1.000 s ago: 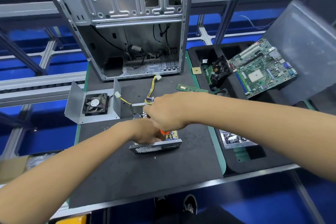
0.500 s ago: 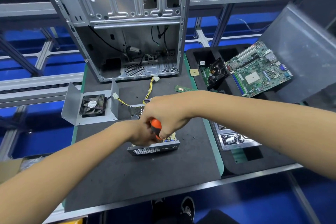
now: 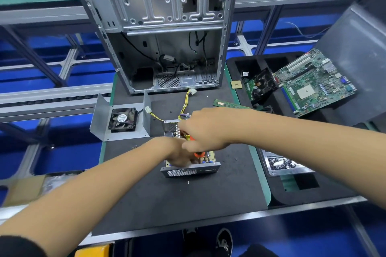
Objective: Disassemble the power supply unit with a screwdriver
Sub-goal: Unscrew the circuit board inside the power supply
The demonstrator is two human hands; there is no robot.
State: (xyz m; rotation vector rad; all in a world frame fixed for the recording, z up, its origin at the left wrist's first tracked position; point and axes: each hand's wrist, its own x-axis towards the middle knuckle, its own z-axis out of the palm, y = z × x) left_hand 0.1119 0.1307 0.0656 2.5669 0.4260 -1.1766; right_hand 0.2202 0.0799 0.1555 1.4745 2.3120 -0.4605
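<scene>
Item: power supply unit (image 3: 189, 170), opened, mid-mat toward the near edge of the table (image 3: 208, 200); my right hand (image 3: 205, 129) gripping the orange screwdriver (image 3: 198, 154), left hand (image 3: 179, 153) steadying inside, finger state indiscernible; risk: tip slipping off the screw, gouging the board.

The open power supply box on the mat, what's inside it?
Inside the power supply box a yellowish circuit board with small parts shows. The left hand and right hand, gripping an orange-handled screwdriver, cover the rest.
</scene>
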